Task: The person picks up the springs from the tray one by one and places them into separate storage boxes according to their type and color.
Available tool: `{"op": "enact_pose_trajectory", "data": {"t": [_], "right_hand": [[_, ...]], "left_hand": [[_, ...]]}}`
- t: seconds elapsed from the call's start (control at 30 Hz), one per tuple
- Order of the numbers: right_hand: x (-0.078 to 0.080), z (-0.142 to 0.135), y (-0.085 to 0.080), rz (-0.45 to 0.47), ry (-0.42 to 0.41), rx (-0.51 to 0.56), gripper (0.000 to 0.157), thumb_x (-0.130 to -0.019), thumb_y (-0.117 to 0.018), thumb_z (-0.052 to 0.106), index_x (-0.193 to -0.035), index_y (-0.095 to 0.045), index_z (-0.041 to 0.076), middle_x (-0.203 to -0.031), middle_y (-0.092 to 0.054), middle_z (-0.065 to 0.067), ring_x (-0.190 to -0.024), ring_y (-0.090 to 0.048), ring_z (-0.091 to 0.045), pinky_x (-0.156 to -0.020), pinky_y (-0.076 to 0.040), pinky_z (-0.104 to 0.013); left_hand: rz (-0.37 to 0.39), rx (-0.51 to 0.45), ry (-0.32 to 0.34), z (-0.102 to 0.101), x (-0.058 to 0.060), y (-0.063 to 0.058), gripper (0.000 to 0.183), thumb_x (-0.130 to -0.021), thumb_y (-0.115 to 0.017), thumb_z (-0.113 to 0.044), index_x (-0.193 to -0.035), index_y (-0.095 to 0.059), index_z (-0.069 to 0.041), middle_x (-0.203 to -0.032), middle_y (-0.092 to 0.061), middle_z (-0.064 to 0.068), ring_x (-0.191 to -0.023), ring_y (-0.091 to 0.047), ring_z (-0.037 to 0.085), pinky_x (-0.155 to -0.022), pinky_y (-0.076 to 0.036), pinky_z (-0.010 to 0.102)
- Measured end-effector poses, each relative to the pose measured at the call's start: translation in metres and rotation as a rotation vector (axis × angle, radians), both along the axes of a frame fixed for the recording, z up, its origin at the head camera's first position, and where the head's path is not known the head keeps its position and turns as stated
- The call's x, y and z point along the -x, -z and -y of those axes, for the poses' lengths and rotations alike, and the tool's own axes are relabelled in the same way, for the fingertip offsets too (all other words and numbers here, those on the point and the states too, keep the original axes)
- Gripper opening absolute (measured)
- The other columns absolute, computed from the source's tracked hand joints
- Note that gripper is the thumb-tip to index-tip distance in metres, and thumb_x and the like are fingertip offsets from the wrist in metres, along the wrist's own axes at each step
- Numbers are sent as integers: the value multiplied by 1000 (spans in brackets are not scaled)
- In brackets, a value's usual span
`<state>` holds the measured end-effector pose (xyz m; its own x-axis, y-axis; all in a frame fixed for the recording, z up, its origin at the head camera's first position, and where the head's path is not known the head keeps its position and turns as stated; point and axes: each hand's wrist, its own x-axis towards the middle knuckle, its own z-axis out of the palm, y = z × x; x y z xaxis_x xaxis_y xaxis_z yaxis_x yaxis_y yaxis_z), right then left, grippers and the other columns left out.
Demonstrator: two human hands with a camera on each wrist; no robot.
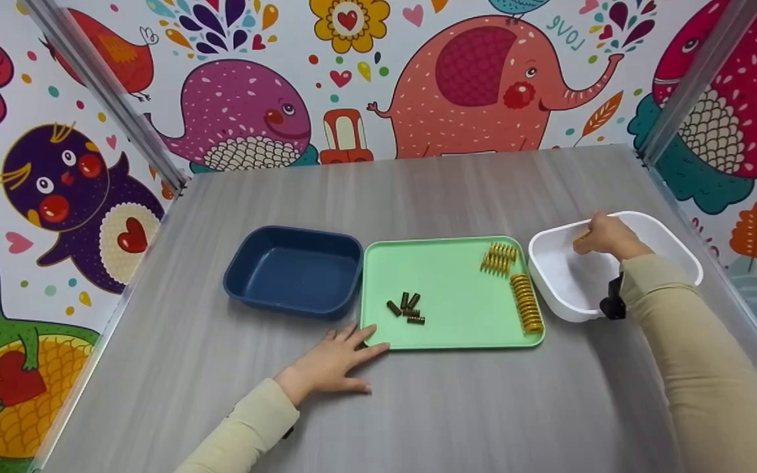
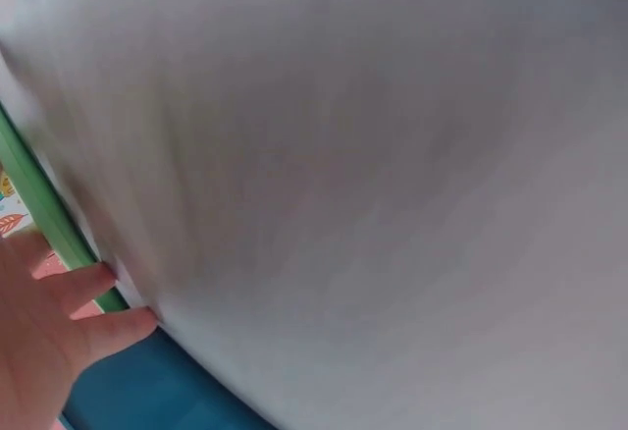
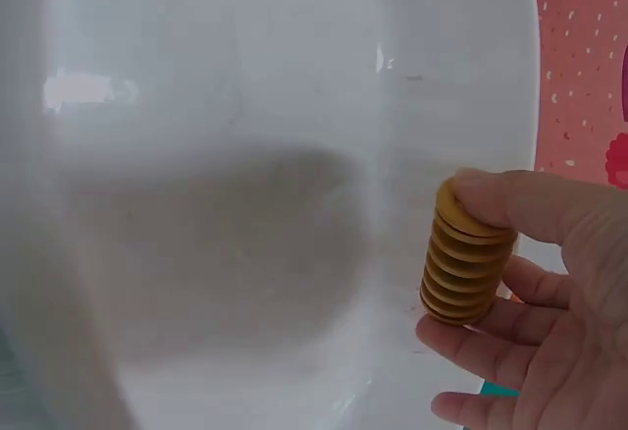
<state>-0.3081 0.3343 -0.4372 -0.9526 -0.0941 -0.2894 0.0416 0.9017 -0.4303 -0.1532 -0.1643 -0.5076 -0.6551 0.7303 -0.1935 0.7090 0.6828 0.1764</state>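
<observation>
My right hand [image 1: 610,238] is over the white basin [image 1: 664,246], and in the right wrist view it pinches a yellow coil spring [image 3: 466,258] between thumb and fingers. The left hand [image 1: 332,361] has its fingers spread, fingertips at the near left corner of the green tray [image 1: 451,276]. On that tray, a long yellow spring [image 1: 526,303] lies along the right edge. Thinner gold springs [image 1: 499,259] lie at the far right corner. Several small dark springs [image 1: 411,303] are grouped toward the tray's left side.
A dark blue basin [image 1: 293,276] stands left of the tray. All the containers sit side by side on a grey wood-grain table [image 1: 457,414]. Metal posts [image 1: 119,98] and walls with cartoon animals border the table at the back and sides.
</observation>
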Motion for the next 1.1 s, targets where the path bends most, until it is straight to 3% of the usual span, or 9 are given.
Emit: {"op": "enact_pose_trajectory", "data": {"t": [0.17, 0.3, 0.57, 0.8, 0.93, 1.1], "right_hand": [[-1, -6, 11, 29, -119, -18, 46, -75, -67, 11, -105, -48, -19, -94, -55, -30, -83, -50, -37, -78, -43, -51], [-1, -9, 18, 43, -231, -39, 44, -72, -71, 5, -107, -51, -13, -95, -55, -25, -86, -49, -35, -81, -43, -51], [-3, -8, 18, 116, -427, -52, 54, -70, -72, -2, -120, -50, -2, -120, -48, -26, -102, -46, -37, -93, -35, -57], [-2, -7, 15, 67, -553, -95, 60, -68, -73, -6, -123, -51, 0, -127, -47, -26, -110, -46, -41, -94, -33, -59], [-1, -8, 16, 33, -597, -122, 60, -65, -73, -7, -121, -53, -2, -122, -51, -26, -108, -48, -41, -92, -36, -57], [-2, -8, 18, 66, -546, -143, 62, -68, -71, -7, -125, -49, -3, -128, -45, -29, -116, -42, -45, -96, -31, -59]], "left_hand": [[-3, 4, 0, 0, 0, 1, 73, -82, -54, -58, -144, -28, -31, -150, -22, 11, -131, -25, 45, -96, -31, 61], [-8, 5, 1, 0, 1, 3, 73, -82, -53, -59, -145, -27, -31, -151, -21, 11, -132, -24, 46, -97, -31, 61], [-8, 12, -8, -1, 0, 3, 73, -83, -50, -60, -145, -25, -32, -151, -20, 9, -133, -23, 45, -98, -29, 60], [-14, 5, -4, 0, 1, 4, 73, -82, -51, -60, -145, -26, -32, -151, -20, 9, -132, -24, 45, -97, -31, 61], [-14, -13, 4, 0, 1, 4, 73, -82, -51, -60, -145, -27, -31, -151, -21, 10, -132, -24, 45, -96, -31, 61], [-18, -28, 10, 1, 1, 4, 73, -82, -53, -59, -144, -28, -30, -150, -22, 11, -131, -25, 46, -95, -31, 62]]}}
